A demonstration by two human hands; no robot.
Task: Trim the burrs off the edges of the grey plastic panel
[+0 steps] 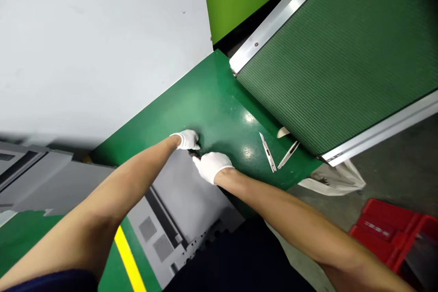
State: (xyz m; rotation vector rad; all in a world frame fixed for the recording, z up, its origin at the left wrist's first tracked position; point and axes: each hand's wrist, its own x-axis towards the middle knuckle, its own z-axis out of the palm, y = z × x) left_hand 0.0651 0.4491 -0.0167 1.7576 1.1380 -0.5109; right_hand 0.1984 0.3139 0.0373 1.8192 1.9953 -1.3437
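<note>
Both your gloved hands meet at grey panel (185,191) edge on green bench (219,109): left hand (186,139) & right hand (212,165) grips pinched on small dark part (193,153), 2 blades (268,152) nearby

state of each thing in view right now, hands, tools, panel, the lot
left hand: gloved, pressed on the grey panel's far corner, by a small dark part
right hand: gloved, closed at the same corner; what its grip holds cannot be told
grey panel: lying flat, part over the green table
two slim tools: loose on the table, untouched
ribbed conveyor: sloped, bare
red crate: on the floor, contents unclear
</note>
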